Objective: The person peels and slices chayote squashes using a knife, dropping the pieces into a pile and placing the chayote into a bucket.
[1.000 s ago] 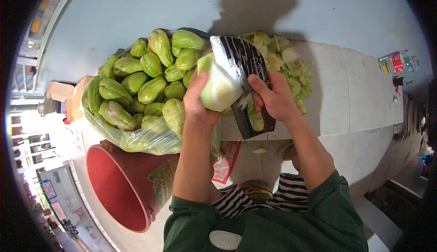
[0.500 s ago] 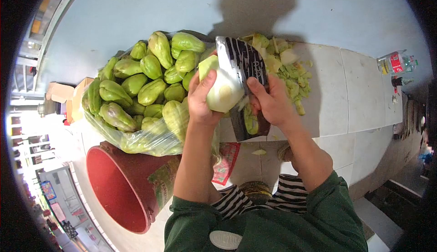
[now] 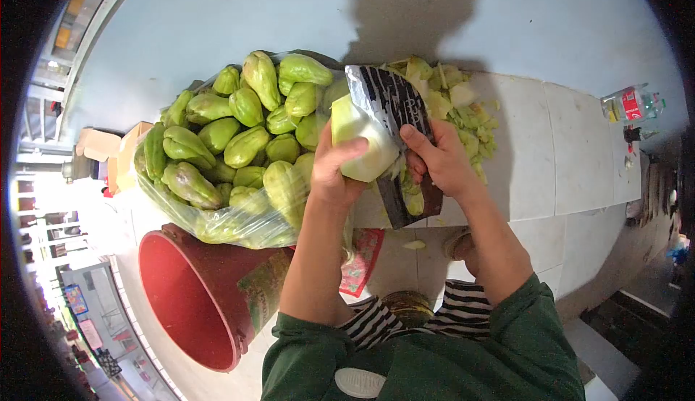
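Observation:
A pale, peeled chayote (image 3: 365, 151) is held in my left hand (image 3: 338, 166), with the thumb across its front. My right hand (image 3: 439, 156) is closed on a wide dark blade (image 3: 394, 97) with a bright metal edge and a slotted lower end. The blade lies against the right side of the chayote. Left of my hands, many green chayotes (image 3: 246, 146) fill a clear plastic bag (image 3: 250, 231). Behind and right of the blade lies a heap of green peelings (image 3: 470, 129).
A red bucket (image 3: 188, 292) lies tipped below the bag. Plastic bottles (image 3: 631, 104) are at the far right of the tiled ledge (image 3: 532, 140). A cardboard box (image 3: 127, 151) is at the left, and a pale blue wall (image 3: 239, 10) stands behind.
My left hand and the chayote have shifted slightly right, and the chayote has turned in the fingers. The blade has tilted a little and its position against the chayote differs.

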A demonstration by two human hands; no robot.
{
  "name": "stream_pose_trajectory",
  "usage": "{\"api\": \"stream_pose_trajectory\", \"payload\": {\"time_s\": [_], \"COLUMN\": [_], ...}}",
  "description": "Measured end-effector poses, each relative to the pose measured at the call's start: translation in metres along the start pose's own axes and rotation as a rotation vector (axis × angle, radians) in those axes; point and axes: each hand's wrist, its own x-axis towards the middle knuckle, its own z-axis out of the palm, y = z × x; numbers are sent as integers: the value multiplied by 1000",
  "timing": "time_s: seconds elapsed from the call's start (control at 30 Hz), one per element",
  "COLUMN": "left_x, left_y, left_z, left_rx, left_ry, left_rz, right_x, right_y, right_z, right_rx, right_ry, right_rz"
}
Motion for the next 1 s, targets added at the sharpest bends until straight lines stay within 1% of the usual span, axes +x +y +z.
{"api": "stream_pose_trajectory", "payload": {"time_s": [0.03, 0.1, 0.13, 0.2, 0.23, 0.3, 0.33, 0.37, 0.4, 0.43, 0.47, 0.5, 0.53, 0.57, 0.63, 0.67, 0.73, 0.87, 1.0], "left_x": [1, 5, 8, 13, 15, 17, 17, 19, 18, 17, 18, 19, 19, 20, 22, 22, 22, 21, 22], "left_y": [-2, -2, -1, 2, 3, 6, 12, 17, 22, 24, 22, 20, 18, 15, 9, 8, 9, 10, 12], "left_z": [-1, 1, 7, 19, 17, 7, -1, -10, -15, -19, -19, -16, -15, -15, -20, -23, -28, -31, -33], "left_rx": [-1, 31, 32, -137, -137, -170, -197, -252, -235, -220, -219, -160, -97, -89, -22, -19, -109, -47, -105], "left_ry": [0, 92, 91, 151, 153, 178, 104, 98, 171, 242, 243, 317, 391, 390, 371, 371, 273, 269, 175], "left_rz": [0, 37, 39, 164, 166, 217, 235, 280, 328, 378, 381, 454, 525, 520, 683, 678, 738, 769, 751], "right_x": [0, 0, 0, -2, -2, 0, 1, 1, 2, 3, 1, -1, -4, -9, -18, -21, -24, -25, -25], "right_y": [0, 2, 1, 0, 1, 1, 1, 1, 2, 7, 15, 23, 28, 32, 37, 38, 40, 39, 37], "right_z": [1, 4, 8, 17, 18, 19, 15, 7, 4, 4, 5, 6, 16, 24, 39, 44, 51, 53, 53], "right_rx": [-1, 62, 61, 254, 255, 284, 287, 187, 87, 87, -334, -758, -843, -836, -893, -891, -888, -915, -906], "right_ry": [0, 34, 34, 67, 65, 186, 184, 243, 300, 296, 356, 408, 368, 373, 140, 142, -26, 8, 9], "right_rz": [0, 17, 14, -20, -19, -8, -10, -106, -202, -204, -398, -585, -771, -767, -948, -943, -878, -909, -917]}}
